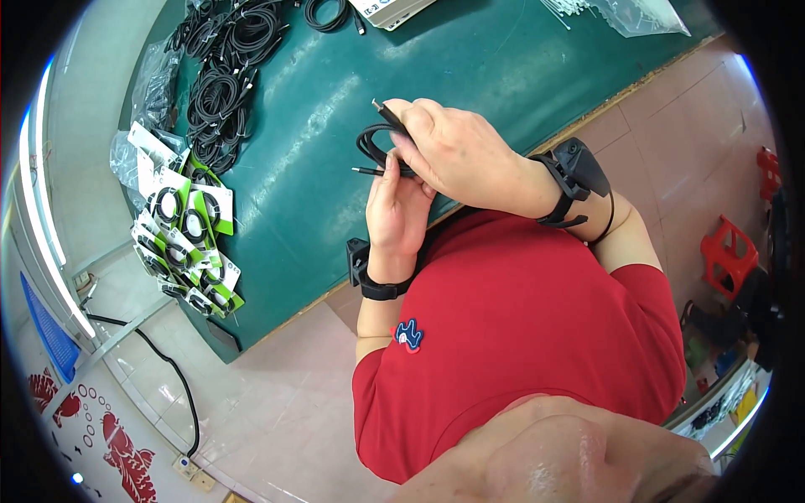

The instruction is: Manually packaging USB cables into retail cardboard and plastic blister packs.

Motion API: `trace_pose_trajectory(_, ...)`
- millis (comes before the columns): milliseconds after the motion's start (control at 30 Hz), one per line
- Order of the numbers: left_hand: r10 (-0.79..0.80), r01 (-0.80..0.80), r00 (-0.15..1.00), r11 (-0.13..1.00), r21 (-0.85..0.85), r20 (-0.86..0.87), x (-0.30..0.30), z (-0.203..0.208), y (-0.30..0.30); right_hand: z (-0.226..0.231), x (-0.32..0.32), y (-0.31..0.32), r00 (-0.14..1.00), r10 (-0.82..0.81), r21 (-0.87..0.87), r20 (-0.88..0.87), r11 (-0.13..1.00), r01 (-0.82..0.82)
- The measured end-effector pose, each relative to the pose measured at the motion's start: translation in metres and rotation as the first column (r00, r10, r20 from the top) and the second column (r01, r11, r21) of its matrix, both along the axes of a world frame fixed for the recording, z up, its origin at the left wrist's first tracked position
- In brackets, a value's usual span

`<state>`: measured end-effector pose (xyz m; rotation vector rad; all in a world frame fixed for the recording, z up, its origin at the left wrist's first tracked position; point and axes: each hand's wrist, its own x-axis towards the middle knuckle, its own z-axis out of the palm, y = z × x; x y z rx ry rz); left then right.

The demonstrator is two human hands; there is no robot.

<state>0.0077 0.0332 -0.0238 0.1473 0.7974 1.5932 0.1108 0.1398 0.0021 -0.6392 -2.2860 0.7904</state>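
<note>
Between my two hands, just above the front edge of the green table, is a coiled black cable (366, 142). One metal-tipped plug sticks up past the fingers of my right hand (457, 151), and the other plug points left beside my left thumb. My right hand is closed over the upper part of the coil. From below, my left hand (397, 214) grips the lower part between thumb and fingers; some of its fingers are hidden behind the coil and the right hand. Both wrists wear black strapped devices.
Heaped bundles of black cables (220, 109) lie on the green table (310, 226) at the left. Nearer are several carded cables in white and green packs (180, 239). A white box (390, 12) stands at the far edge, with clear plastic bags (641, 15) far right. Red stools (728, 256) stand on the floor.
</note>
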Motion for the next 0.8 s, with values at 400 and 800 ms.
trace_pose_trajectory(400, -0.047, 0.054, 0.996, 0.995, -0.084, 0.08, 0.0, -0.012, -0.002, 0.001, 0.002, -0.005, 0.99, 0.09, 0.033, 0.112, 0.995, -0.094)
trace_pose_trajectory(800, 0.158, -0.156, 0.985, 0.987, 0.026, -0.068, 0.011, 0.003, 0.011, -0.017, 0.004, 0.014, 0.975, 0.091, -0.303, -0.202, 0.941, -0.151)
